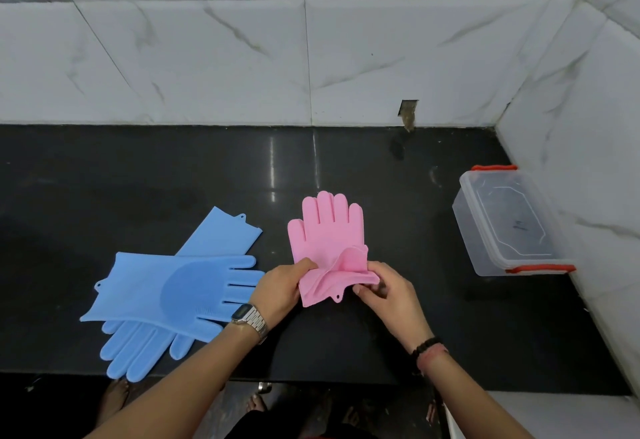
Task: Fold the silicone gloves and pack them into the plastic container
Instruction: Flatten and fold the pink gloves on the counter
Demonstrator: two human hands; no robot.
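head view: both hands (341, 286) pinching pink glove (327, 230) cuff on tabletop (104, 178); soft, floppy silicone, best gripped at cuff edge.

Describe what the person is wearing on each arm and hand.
Both forearms are bare, with no sleeves in view, and both hands are ungloved. The left hand has a silver metal wristwatch at its wrist, with a rectangular face and a linked band. The right hand has a black beaded bracelet at its wrist, with a reddish thread band beside it. No rings are visible.
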